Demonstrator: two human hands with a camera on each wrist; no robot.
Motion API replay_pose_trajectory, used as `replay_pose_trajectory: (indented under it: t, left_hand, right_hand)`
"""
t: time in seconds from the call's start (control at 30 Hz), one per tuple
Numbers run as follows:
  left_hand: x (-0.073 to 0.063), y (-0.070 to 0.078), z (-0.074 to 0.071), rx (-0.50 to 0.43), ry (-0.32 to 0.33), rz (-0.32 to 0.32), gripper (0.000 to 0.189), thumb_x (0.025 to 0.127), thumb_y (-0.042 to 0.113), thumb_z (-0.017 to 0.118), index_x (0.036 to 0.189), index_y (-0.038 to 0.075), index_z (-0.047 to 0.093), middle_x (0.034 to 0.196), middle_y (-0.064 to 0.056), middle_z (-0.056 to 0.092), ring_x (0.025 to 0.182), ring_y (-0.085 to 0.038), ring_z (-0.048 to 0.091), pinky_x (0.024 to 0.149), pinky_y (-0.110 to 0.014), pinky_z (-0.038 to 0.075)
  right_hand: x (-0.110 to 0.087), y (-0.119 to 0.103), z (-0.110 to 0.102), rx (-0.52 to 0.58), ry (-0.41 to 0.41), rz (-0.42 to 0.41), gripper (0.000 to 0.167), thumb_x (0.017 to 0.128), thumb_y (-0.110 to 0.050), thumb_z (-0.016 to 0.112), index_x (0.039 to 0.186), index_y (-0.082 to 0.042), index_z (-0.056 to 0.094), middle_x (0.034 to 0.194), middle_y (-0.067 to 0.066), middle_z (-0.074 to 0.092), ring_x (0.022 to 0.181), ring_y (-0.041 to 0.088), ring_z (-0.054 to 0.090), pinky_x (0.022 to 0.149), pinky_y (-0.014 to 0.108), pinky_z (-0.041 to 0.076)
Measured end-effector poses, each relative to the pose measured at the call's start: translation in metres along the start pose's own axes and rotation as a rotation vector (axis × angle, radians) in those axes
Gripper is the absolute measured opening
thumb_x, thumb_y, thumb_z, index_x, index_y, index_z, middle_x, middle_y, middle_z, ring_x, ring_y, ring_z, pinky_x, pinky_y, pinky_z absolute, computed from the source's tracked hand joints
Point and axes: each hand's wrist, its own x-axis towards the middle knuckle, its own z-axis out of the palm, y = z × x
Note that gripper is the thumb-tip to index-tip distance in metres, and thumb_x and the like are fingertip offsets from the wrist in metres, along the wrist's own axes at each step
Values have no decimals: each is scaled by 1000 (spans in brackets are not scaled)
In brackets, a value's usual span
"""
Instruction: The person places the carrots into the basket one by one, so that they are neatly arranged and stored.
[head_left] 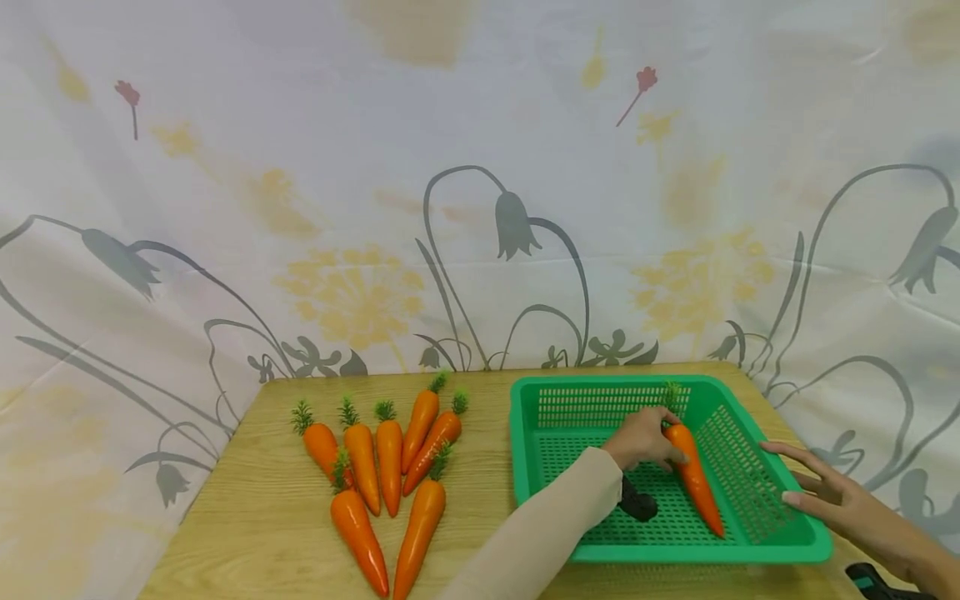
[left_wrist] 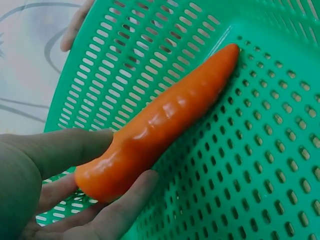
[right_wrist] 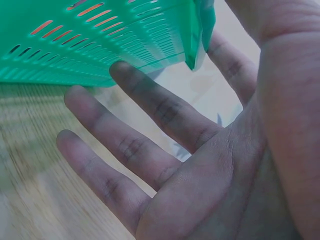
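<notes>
In the head view my left hand reaches into a green plastic basket and holds an orange carrot near its leafy top. The left wrist view shows the thumb on one side of the carrot and fingers on the other; its tip points to the basket's corner. At the basket's right side, my right hand has its thumb at the rim. The right wrist view shows this hand with fingers extended and spread along the outside of the perforated wall.
Several more carrots with green tops lie on the wooden table, left of the basket. Behind the table hangs a pale flower-patterned cloth. Dark straps show at both wrists.
</notes>
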Motion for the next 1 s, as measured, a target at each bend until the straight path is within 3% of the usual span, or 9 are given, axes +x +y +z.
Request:
replay_pose_trajectory:
  t: [0.2,0.37,0.6,0.77,1.0]
  left_hand:
    - [-3,4,-7,101,-5,5,46,87,-4,80,129,10,68,108,-7,66,77,-22,70,69,-33,62]
    - [-5,7,-21,166,-20,43,38,89,1,81,124,10,72,123,-3,65,82,-21,70,71,-31,61]
    - [-16,13,-55,100,-55,118,36,91,3,78,126,6,68,121,-10,63,76,-21,69,68,-30,60]
    - [-31,19,-83,51,-57,167,40,94,6,77,132,6,64,133,-15,56,72,-17,69,67,-27,60]
    - [-55,17,-126,61,-33,233,39,97,13,75,134,15,61,138,-11,53,77,-17,71,71,-29,60]
  right_hand:
    - [5,-2,-1,11,-11,-14,71,114,-19,39,166,-30,-7,158,40,-24,134,77,-9,96,76,42]
    - [8,-6,0,10,-25,-22,71,114,-18,39,166,-30,-9,158,39,-25,133,78,-11,95,77,41]
    - [9,-2,0,-9,-34,24,71,115,-22,37,165,-33,-11,158,35,-31,131,79,-12,94,83,35]
    - [9,7,0,16,-40,52,72,115,-23,36,164,-38,-14,155,26,-43,132,76,-18,93,89,24]
    - [13,16,1,26,-10,20,72,115,-22,34,162,-39,-17,152,22,-49,128,79,-23,85,91,22]
